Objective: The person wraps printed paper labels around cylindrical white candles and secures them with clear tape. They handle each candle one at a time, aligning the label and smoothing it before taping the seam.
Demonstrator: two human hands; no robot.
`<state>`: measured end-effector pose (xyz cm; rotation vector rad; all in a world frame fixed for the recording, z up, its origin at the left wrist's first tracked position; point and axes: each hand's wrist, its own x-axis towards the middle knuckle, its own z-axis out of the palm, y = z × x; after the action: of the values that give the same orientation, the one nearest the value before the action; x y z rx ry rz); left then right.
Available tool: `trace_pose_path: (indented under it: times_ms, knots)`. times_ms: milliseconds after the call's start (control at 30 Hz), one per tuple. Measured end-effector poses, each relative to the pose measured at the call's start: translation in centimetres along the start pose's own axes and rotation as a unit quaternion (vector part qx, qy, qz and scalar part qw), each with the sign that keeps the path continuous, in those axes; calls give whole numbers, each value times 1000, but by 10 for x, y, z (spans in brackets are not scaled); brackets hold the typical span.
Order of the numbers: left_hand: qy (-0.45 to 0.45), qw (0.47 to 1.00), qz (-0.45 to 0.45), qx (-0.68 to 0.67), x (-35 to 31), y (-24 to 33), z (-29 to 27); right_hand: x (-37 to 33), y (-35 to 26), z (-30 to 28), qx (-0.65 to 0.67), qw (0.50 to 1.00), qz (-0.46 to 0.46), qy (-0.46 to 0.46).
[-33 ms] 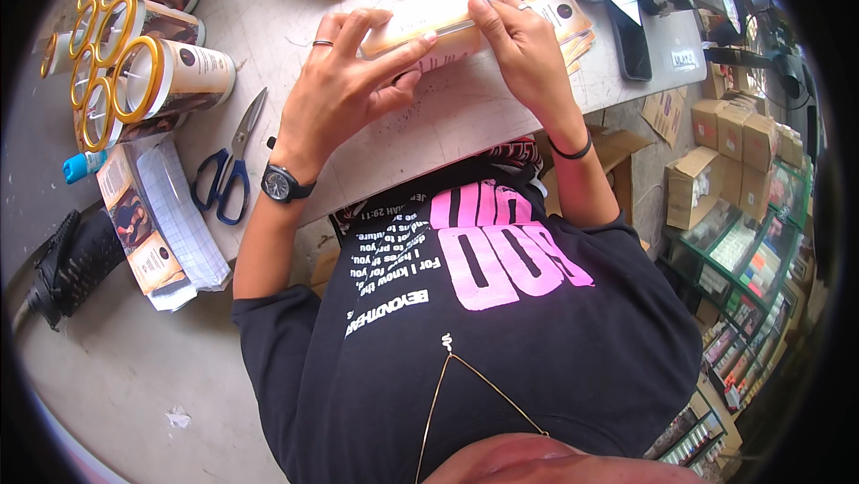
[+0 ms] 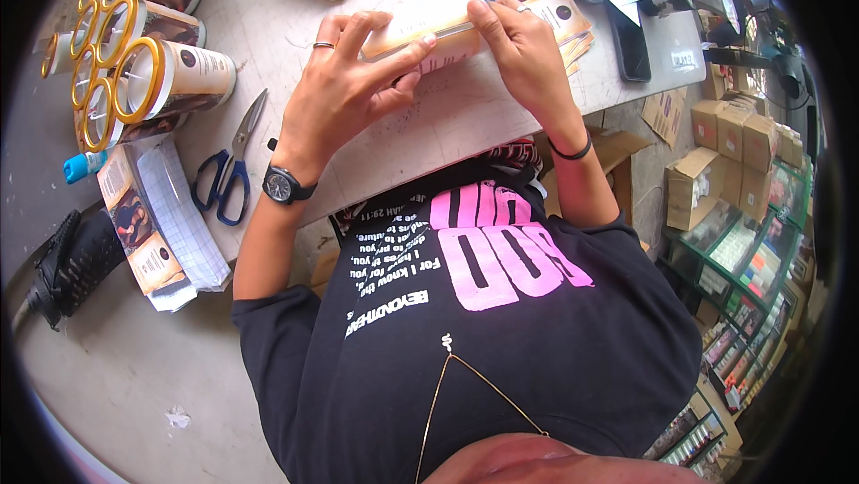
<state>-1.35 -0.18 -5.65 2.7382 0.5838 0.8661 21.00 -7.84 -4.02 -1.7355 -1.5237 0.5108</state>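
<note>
By the left hand (image 2: 349, 77), fingers spread, and the right hand (image 2: 523, 46), thumb pressed down, a pale printed piece (image 2: 425, 19) is gripped over the near side of the table (image 2: 465, 117); whether the surface is touched cannot be told. If pressure were applied unevenly, the piece could be twisted or dented. Farther out, the scissors (image 2: 247, 131) could be knocked were the left hand swung wide. Against the earlier frame, hardly anything has been shifted: the same two-handed grip is kept, the scissors left undisturbed.
</note>
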Motion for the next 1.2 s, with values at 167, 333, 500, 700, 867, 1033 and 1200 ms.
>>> trace_pose_path:
  times_ms: [167, 333, 500, 700, 867, 1033, 1200]
  knots:
    - [-11, 1000, 0, -9, -2, 1, 0, -1, 0, -1, 2, 1000, 7, -2]
    - [-29, 999, -5, -41, -1, 5, -4, -9, 6, -41, 22, 996, 88, -21]
    - [-26, 996, -36, -77, 2, 11, -10, 2, 72, -166, -20, 916, 127, 380]
    - [-69, 992, -57, -93, 0, 9, -20, 34, 193, -263, -1, 891, 216, 400]
    - [-72, 990, -56, -107, 1, 9, -20, 61, 228, -294, 135, 897, 308, 285]
    - [-71, 990, -57, -106, 1, 9, -22, 73, 225, -303, 176, 895, 346, 219]
    - [-77, 989, -67, -110, 1, 11, -23, 66, 212, -300, 192, 890, 311, 272]
